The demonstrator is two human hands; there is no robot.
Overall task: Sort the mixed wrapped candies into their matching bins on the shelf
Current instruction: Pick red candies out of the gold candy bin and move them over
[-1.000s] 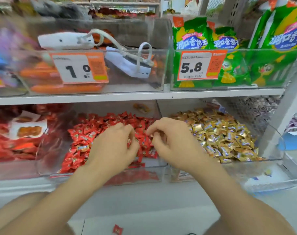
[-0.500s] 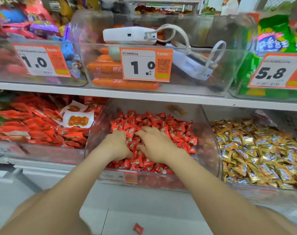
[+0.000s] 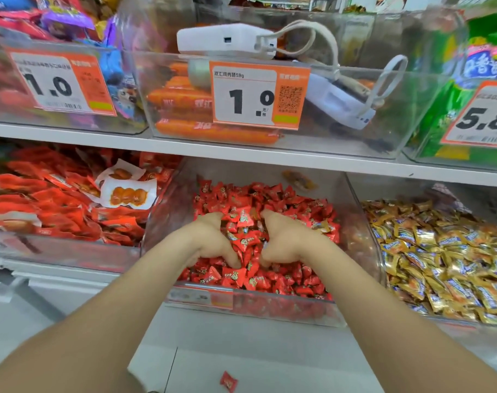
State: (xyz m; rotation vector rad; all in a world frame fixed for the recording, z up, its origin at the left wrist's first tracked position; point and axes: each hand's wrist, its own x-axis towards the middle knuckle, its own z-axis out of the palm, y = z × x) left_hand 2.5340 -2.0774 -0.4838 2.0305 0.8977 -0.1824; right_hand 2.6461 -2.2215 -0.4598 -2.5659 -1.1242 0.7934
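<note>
There are red candies, gold candies and an orange-and-white price tag.

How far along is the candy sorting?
Mostly done: the gold bin looks all gold. In hand: left hand and right hand dig through the red bin. Left: what looks like a gold candy by the right hand, and a red candy on the floor.

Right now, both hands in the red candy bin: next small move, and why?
Probably the right hand picks out the gold candy lying beside it among the red candies, since it belongs in the gold bin alongside.
</note>
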